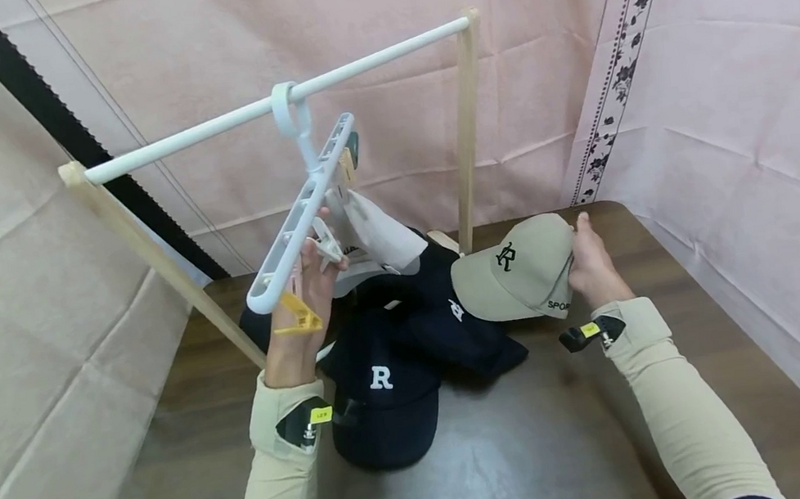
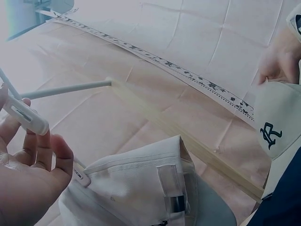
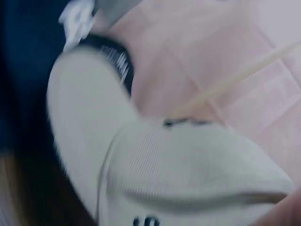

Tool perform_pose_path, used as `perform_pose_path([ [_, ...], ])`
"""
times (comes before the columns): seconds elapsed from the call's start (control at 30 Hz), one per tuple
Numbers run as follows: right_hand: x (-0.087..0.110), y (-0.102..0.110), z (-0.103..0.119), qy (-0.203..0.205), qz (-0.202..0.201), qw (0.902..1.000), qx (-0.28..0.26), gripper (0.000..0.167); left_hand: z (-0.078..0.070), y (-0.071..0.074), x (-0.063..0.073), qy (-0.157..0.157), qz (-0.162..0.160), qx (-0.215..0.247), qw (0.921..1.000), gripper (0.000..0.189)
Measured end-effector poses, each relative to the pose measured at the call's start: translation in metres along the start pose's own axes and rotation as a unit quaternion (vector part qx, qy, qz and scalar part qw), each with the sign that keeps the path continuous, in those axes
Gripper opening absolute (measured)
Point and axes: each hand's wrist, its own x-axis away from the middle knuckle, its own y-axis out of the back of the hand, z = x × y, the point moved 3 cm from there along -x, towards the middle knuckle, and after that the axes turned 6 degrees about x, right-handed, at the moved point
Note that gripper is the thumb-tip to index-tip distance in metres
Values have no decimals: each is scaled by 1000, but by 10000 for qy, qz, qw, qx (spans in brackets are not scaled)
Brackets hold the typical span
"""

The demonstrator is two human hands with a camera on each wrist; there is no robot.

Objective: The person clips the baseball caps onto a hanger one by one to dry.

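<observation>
My left hand, under the slotted white hanger, curls its fingers around a white clip. Beside its fingertips is a white cap, its back strap showing in the left wrist view. At the right, a beige cap with a dark monogram is gripped by its edge in my right hand. The right wrist view is blurred and filled mostly by this cap. Below the hanger a navy cap marked R lies on the table, overlapping another navy cap.
The hanger's hook loops over a white rod between two wooden posts. A yellow clip hangs near the hanger's front end. The brown table has pale pink cloth behind and around it.
</observation>
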Motion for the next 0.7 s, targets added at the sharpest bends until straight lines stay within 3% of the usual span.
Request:
perform_pose_path([
  [0.07,5,0,1,-453,223,9953,-824,61,0,-1,0,33,-27,-60,10000,52],
  [0.13,11,-2,3,-569,453,9905,-1169,54,0,-2,0,64,-39,-151,9999,54],
  [0.3,26,-12,14,-124,915,9830,-1585,21,-2,-5,0,62,-27,-265,9996,56],
  [0.43,35,-20,22,493,1038,9882,-1015,17,-3,-5,-1,20,-113,-260,9996,57],
  [0.53,37,-21,23,1066,687,9919,-72,19,-3,-5,-1,-5,-143,-216,9997,56],
  [0.7,37,-16,18,1752,-22,9774,1184,17,-1,-4,1,-28,-130,-230,9996,56],
])
